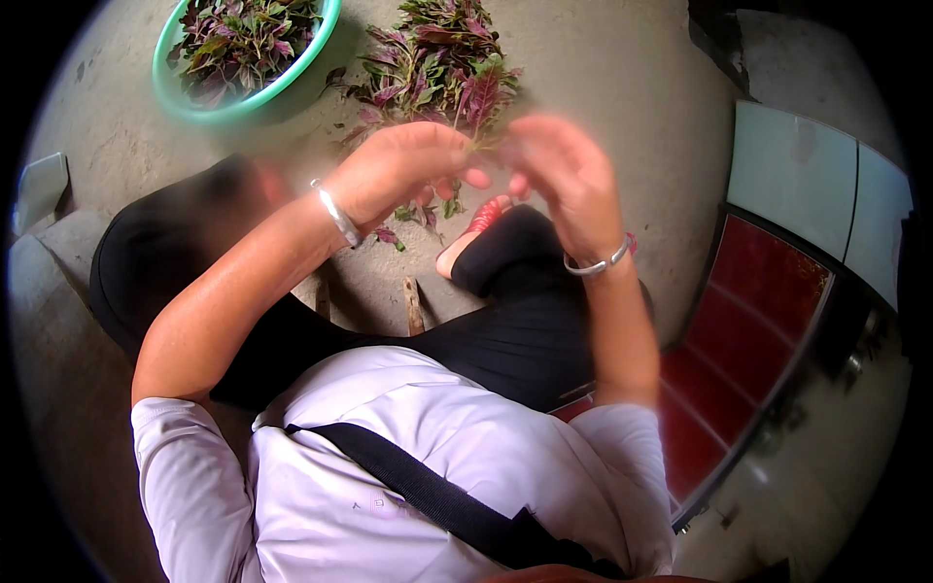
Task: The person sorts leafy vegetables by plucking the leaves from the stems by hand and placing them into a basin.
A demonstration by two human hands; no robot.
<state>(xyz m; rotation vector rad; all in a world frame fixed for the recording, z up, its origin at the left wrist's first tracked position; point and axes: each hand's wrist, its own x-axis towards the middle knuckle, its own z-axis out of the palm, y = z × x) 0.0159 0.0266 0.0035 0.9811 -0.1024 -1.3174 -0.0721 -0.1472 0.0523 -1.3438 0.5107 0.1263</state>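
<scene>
Near the upper middle of the head view, my left hand (413, 170) has its thumb and fingers pinched on a small green and purple leafy sprig (479, 144). To its right, my right hand (564, 165) is curled close to the same sprig; its fingertips are blurred, and whether they grip the sprig is unclear. Beyond my hands a pile of purple and green leafy stems (437, 63) lies on the floor. A few loose leaves (389, 236) rest on the floor below my left hand.
A green basin (267, 92) holding more leafy stems stands at the upper left. A cabinet with red panels (748, 330) and a pale top (792, 175) is on the right. My foot in a red sandal (476, 231) is below my hands.
</scene>
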